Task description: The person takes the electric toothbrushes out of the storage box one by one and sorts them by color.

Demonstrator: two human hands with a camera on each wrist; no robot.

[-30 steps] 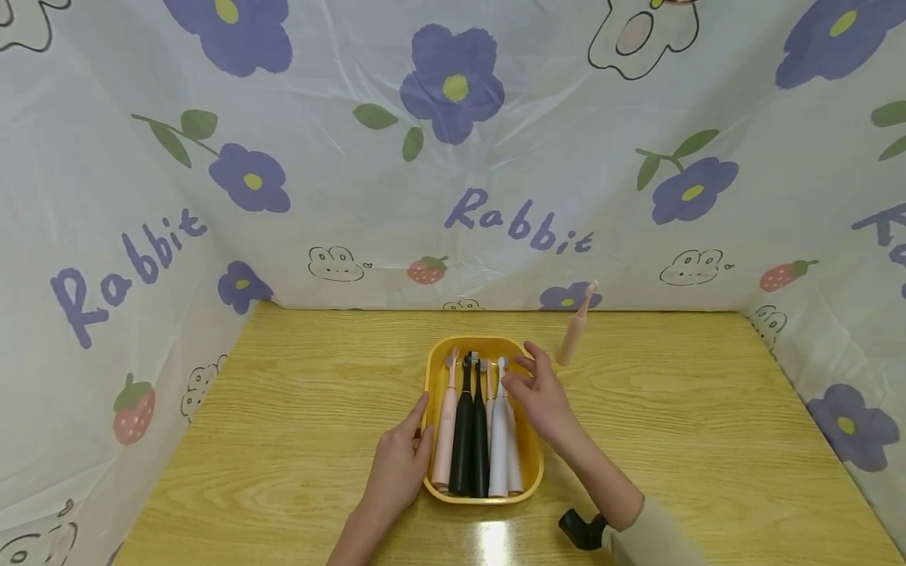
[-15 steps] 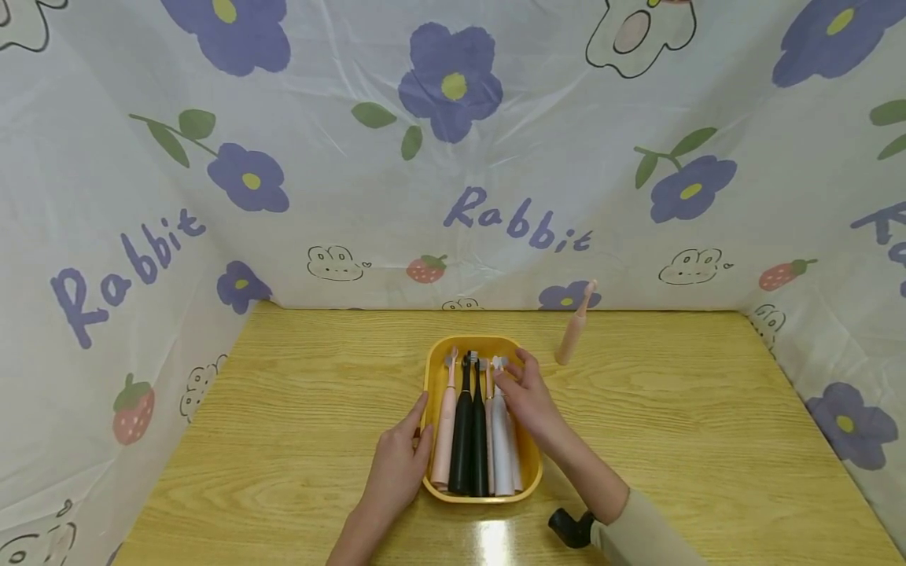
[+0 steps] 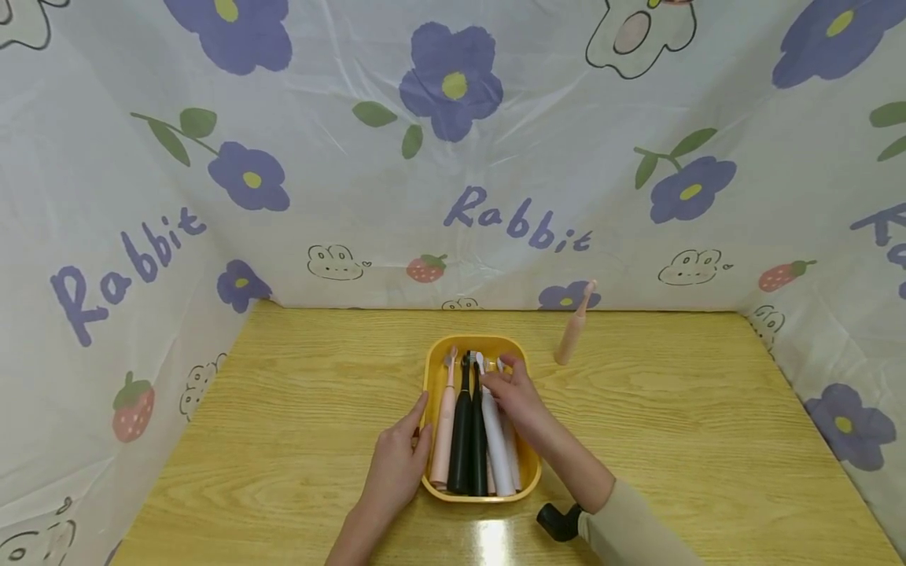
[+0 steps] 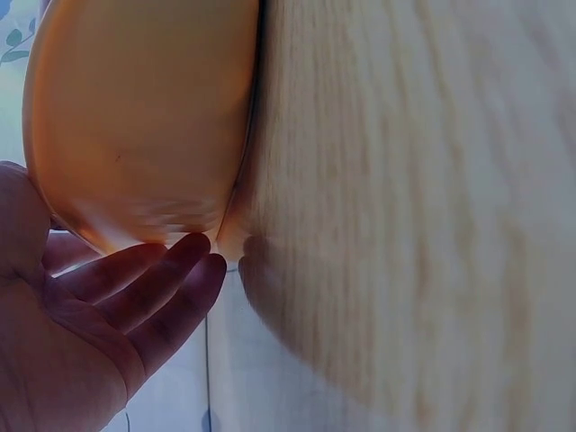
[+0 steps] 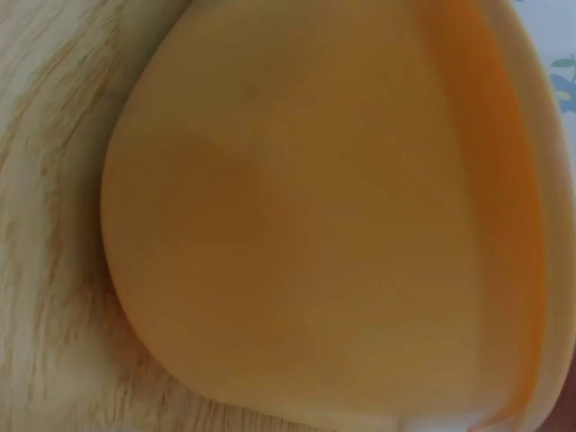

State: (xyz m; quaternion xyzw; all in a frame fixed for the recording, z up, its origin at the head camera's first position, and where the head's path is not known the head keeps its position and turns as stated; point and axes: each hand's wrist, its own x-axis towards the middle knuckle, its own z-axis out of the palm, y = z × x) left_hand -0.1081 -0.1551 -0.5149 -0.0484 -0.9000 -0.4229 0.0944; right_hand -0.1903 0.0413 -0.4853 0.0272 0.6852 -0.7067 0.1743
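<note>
A yellow tray (image 3: 482, 341) sits mid-table and holds several electric toothbrushes side by side: a pink one (image 3: 443, 440), two black ones (image 3: 462, 440) and white ones. My right hand (image 3: 513, 393) reaches into the tray and pinches a white toothbrush (image 3: 495, 452) near its neck, so it lies slanted across the others. My left hand (image 3: 399, 460) rests against the tray's left side with straight fingers (image 4: 153, 288) on the outer wall (image 4: 144, 117). The right wrist view shows only a blurred tray wall (image 5: 315, 225), no hand.
A pink toothbrush (image 3: 573, 330) stands upright on the wooden table (image 3: 283, 409), right of the tray and near the back. Flower-printed plastic sheeting (image 3: 453, 196) walls the table at the back and both sides. A black wrist mount (image 3: 555, 523) sits on my right forearm.
My right hand moved left from the tray's right rim into the tray and took hold of a white toothbrush, which now lies slanted. The left hand stayed put.
</note>
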